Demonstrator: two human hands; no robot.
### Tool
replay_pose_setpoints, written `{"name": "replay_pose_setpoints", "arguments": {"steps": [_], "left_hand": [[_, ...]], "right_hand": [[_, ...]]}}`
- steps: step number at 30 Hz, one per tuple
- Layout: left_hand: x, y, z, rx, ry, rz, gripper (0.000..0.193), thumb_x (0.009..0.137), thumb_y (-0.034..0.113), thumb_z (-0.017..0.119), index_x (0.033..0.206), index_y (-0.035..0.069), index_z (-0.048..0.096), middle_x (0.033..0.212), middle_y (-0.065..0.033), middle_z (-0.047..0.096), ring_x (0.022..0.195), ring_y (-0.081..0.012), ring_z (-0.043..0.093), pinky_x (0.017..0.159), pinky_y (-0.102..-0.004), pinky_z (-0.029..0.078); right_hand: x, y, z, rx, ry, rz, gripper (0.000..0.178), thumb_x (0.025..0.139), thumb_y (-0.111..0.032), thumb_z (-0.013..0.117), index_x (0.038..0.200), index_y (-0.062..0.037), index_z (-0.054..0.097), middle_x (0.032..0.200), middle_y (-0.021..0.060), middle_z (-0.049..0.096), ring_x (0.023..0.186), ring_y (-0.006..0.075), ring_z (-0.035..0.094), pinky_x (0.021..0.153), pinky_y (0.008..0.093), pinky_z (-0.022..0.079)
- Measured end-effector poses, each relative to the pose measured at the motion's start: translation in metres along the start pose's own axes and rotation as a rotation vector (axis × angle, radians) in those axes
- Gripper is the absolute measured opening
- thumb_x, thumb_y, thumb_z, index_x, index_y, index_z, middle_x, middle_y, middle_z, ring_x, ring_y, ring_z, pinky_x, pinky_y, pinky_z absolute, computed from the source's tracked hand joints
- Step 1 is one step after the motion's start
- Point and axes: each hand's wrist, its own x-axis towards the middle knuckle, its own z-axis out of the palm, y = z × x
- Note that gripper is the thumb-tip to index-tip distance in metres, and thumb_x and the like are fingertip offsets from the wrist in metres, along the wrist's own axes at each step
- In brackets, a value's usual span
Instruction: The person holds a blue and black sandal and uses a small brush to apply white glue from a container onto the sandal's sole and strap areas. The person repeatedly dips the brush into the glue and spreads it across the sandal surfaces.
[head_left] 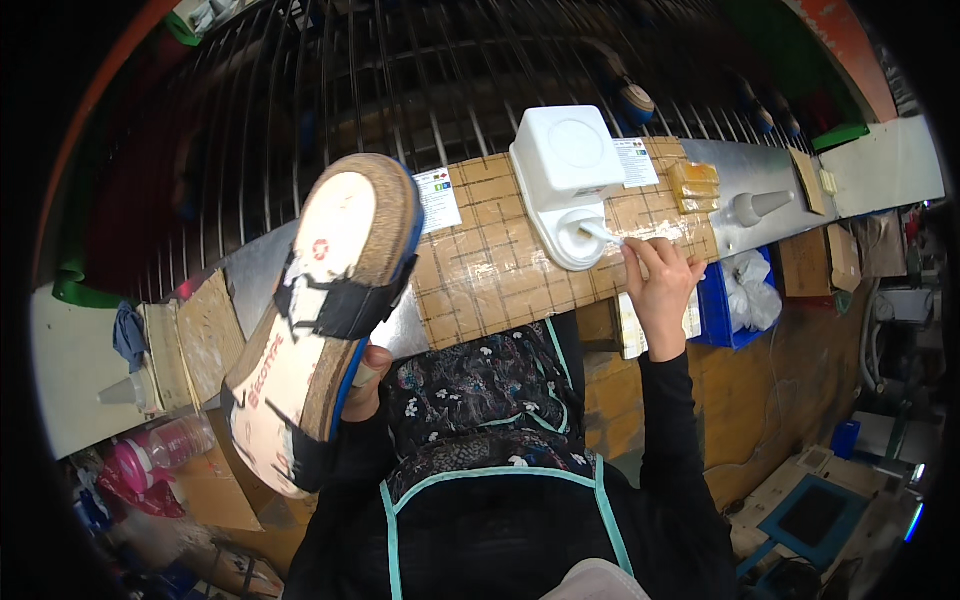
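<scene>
A sandal (345, 215) with a pale insole, black straps, a cork-coloured side and a blue sole edge is held up at the left, close to me. My left hand (366, 385) is closed on its right edge, thumb showing and the other fingers hidden behind. Over the bench, my right hand (660, 285) pinches a thin, pale brush-like stick (600, 233). Its far end reaches into the round cup of a white plastic dispenser (568, 155); the tip is hidden in the cup.
The bench top (470, 285) is covered with taped brown cardboard. A yellowish block (694, 187) and a grey cone nozzle (760, 206) lie at its right. Beyond runs a rack of metal bars (400, 90) with more footwear. Below right hangs a blue bin (735, 305) with white plastic.
</scene>
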Motion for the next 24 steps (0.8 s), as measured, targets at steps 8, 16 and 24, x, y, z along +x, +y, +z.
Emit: {"name": "replay_pose_setpoints", "arguments": {"steps": [8, 16, 24], "left_hand": [[0.01, -0.017, -0.019, 0.934, 0.16, 0.29, 0.076, 0.085, 0.045, 0.06, 0.142, 0.002, 0.035, 0.142, -0.0161, 0.042, 0.13, -0.0323, 0.043, 0.108, -0.0486, 0.035], [0.041, 0.002, 0.003, -0.164, 0.128, 0.095, 0.062, 0.092, 0.034, 0.05, 0.143, 0.003, 0.034, 0.144, -0.018, 0.039, 0.129, -0.0301, 0.045, 0.107, -0.0458, 0.04], [0.079, 0.01, 0.004, -0.712, 0.013, 0.123, 0.049, 0.098, 0.024, 0.04, 0.143, 0.004, 0.032, 0.146, -0.0199, 0.037, 0.129, -0.0279, 0.047, 0.105, -0.043, 0.044]], "right_hand": [[-0.005, 0.001, 0.005, 0.03, 0.078, -0.048, 0.01, 0.079, -0.019, 0.073, 0.088, -0.0195, 0.072, 0.079, -0.0045, 0.06, 0.075, 0.0152, 0.052, 0.077, 0.0362, 0.03], [0.0, 0.002, 0.005, -0.028, 0.055, -0.087, 0.008, 0.079, -0.02, 0.074, 0.086, -0.0191, 0.071, 0.077, -0.0049, 0.059, 0.073, 0.0141, 0.053, 0.075, 0.0357, 0.029], [-0.004, 0.015, 0.001, 0.251, -0.114, 0.116, 0.019, 0.09, -0.023, 0.066, 0.081, -0.0074, 0.071, 0.065, 0.0, 0.062, 0.049, 0.0132, 0.047, 0.071, 0.0296, 0.034]]}}
